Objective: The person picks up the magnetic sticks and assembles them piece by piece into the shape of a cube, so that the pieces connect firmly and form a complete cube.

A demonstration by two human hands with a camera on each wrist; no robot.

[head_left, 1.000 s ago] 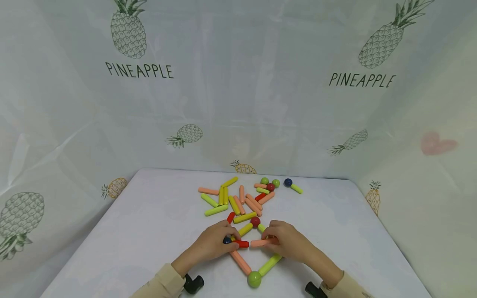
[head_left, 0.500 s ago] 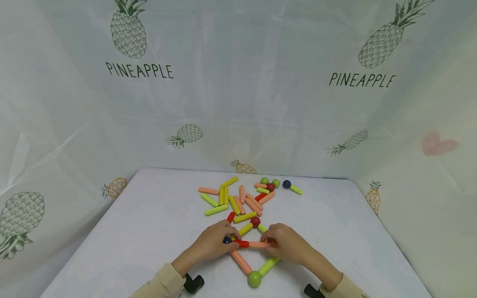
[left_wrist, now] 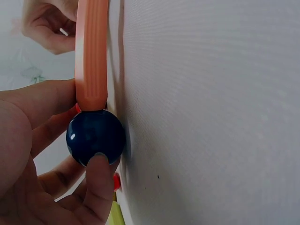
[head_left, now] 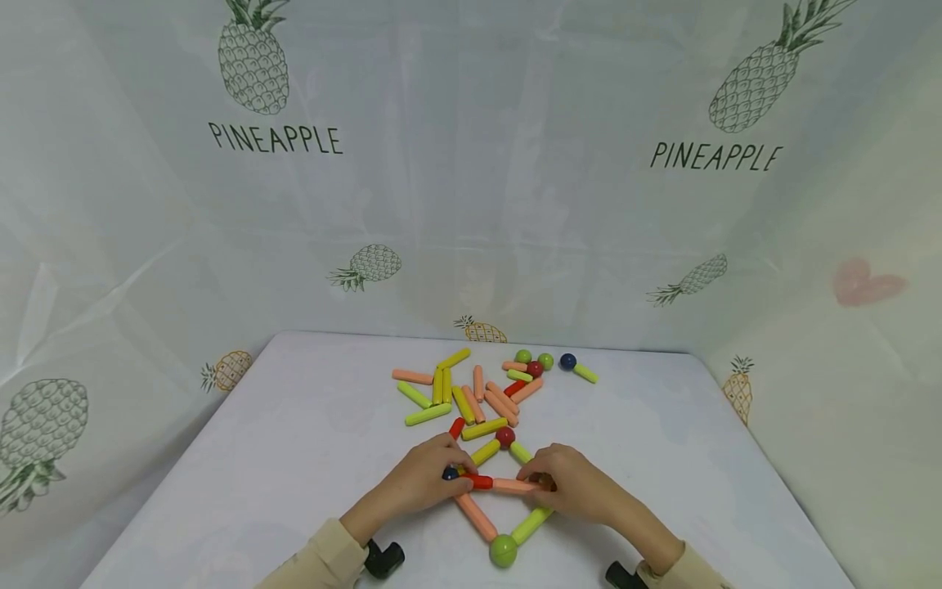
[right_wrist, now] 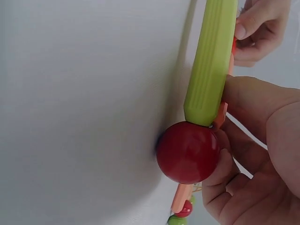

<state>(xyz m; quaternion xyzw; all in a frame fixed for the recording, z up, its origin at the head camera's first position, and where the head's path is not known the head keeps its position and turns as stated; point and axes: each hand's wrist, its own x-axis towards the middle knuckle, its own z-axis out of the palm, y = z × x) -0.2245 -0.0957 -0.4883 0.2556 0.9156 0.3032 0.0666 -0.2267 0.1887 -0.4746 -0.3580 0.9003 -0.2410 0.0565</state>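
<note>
Obs.: left hand grasping red stick between thumb and fingers, a finger also bent against blue ball. Right hand grasping salmon stick likewise, fingers also against right red ball. The held sticks meet end to end, roughly in line, well in from the side edges of the table.

Around them, four sides of a diamond: yellow stick, far lime stick, near salmon stick, near lime stick. Far red ball marks the corner toward the table's far edge, green ball the opposite one (near edge out of view). Spare sticks and spare balls lie toward the far edge.

Judgement: step in hand looks like fitting the held pair as a crossbar. Next move probably calls for holding both in line and seating their outer ends on blue ball and right red ball, without disturbing the sides; whether those ends already touch, cannot tell, fingers cover them
</note>
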